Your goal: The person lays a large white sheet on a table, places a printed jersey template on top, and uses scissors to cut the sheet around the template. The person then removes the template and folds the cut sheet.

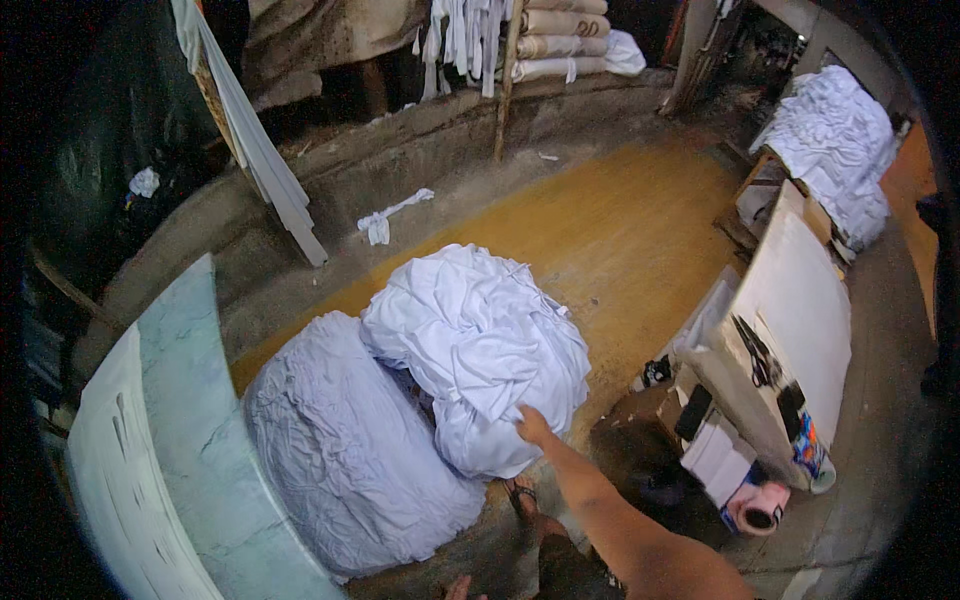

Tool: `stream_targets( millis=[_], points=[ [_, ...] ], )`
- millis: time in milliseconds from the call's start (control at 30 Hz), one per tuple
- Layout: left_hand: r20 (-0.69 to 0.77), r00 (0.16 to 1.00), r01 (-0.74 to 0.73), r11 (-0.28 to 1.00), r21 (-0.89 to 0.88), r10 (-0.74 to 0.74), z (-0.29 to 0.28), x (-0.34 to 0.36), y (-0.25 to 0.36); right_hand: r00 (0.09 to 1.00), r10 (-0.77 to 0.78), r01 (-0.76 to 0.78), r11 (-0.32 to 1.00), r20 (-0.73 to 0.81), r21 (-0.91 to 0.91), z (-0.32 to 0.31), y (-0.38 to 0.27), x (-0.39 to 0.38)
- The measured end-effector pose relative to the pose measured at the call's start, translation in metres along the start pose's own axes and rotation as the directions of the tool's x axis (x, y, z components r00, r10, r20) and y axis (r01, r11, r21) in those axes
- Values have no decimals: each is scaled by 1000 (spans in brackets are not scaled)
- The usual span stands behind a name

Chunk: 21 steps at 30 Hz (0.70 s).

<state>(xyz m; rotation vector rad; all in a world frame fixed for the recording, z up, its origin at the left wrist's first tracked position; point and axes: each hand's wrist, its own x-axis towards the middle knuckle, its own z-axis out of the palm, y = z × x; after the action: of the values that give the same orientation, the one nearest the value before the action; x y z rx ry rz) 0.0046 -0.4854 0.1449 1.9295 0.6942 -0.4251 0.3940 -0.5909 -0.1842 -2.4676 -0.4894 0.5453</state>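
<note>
A big rounded heap of white cloth [480, 330] sits on the floor in front of me. My right hand [534, 427] reaches to its near right side, fingers closed on a fold of the fabric. Against the heap's left side lies a second, longer bundle of wrinkled, bluish-white cloth [345, 440]. Only some fingers of my left hand [461, 588] show at the lower edge, apart from one another and with nothing seen in them; the rest is cut off. My sandalled foot [522, 495] stands just below the heap.
A pale marbled board [205, 400] rises at left. On the right, a white-topped table [800, 310] carries black scissors [754, 350]; a pink roll [758, 508] is beside it. White cloth is piled [835, 140] behind. A cloth scrap [378, 226] lies beyond the heap, near wrapped rolls [560, 45].
</note>
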Motion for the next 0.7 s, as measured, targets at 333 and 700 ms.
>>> stream_targets(
  millis=[333, 700],
  points=[
    [110, 992, -78, 988, 137, 63, 54, 187, -10, 955, 51, 51, 943, 293, -328, 8, -47, 180],
    [-98, 851, -521, 853, -31, 516, 22, 361, 116, 926, -375, 294, 776, 34, 558, -169, -113, -25]
  ],
)
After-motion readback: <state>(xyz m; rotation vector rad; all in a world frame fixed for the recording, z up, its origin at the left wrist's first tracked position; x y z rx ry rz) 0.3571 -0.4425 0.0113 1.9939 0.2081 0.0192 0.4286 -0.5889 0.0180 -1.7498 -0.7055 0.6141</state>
